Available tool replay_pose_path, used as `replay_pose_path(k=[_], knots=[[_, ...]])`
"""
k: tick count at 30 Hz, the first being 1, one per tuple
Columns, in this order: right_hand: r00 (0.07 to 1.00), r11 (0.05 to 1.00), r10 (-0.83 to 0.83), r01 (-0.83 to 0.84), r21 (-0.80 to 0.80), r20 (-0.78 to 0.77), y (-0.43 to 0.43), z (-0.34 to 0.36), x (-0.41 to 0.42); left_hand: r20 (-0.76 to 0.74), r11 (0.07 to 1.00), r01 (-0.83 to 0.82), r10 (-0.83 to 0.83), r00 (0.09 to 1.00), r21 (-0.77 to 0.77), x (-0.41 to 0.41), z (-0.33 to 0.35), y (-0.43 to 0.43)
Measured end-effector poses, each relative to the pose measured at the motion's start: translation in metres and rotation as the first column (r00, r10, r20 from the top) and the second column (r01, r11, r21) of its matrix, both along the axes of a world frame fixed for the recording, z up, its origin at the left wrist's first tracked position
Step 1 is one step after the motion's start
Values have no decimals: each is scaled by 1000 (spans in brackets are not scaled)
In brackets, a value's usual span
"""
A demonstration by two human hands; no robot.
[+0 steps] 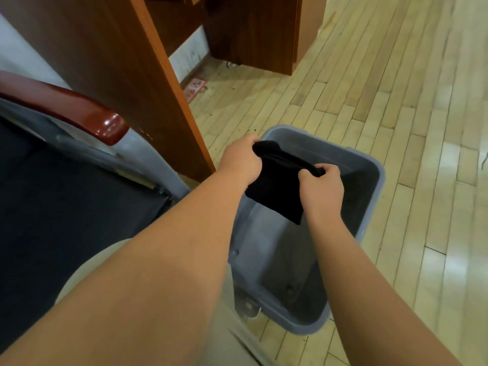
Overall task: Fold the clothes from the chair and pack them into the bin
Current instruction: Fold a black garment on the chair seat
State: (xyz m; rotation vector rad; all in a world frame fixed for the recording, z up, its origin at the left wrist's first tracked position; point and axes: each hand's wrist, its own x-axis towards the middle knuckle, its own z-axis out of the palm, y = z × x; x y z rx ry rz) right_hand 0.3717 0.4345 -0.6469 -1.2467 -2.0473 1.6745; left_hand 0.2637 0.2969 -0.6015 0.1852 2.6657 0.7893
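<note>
A small folded black garment (277, 183) hangs over the open grey bin (375, 165) on the floor. My left hand (241, 161) grips its upper left corner and my right hand (320, 188) grips its upper right corner, so the cloth is stretched between them. The garment's lower edge dangles inside the bin, above its bare grey bottom. The chair (66, 194) with a dark seat stands at the left, beside the bin.
The chair's glossy red-brown armrest (87, 114) juts out at the left. A wooden desk panel (137, 83) stands just behind the bin's far left corner. Pale wood flooring (396, 75) spreads to the right and beyond. My leg in light trousers is at the bottom.
</note>
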Motion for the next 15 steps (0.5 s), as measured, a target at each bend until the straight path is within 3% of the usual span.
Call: replay_pose_path(k=[2, 6, 15], knots=[[999, 997, 19, -23, 78, 47, 8, -6, -11, -1, 1000, -31, 31, 1000, 1, -5, 3, -2], [975, 991, 104, -119, 64, 194, 13, -17, -23, 71, 989, -58, 69, 995, -138, -8, 5, -4], [963, 970, 203, -222, 98, 177, -22, -21, -14, 132, 976, 87, -61, 989, -200, -3, 19, -17]])
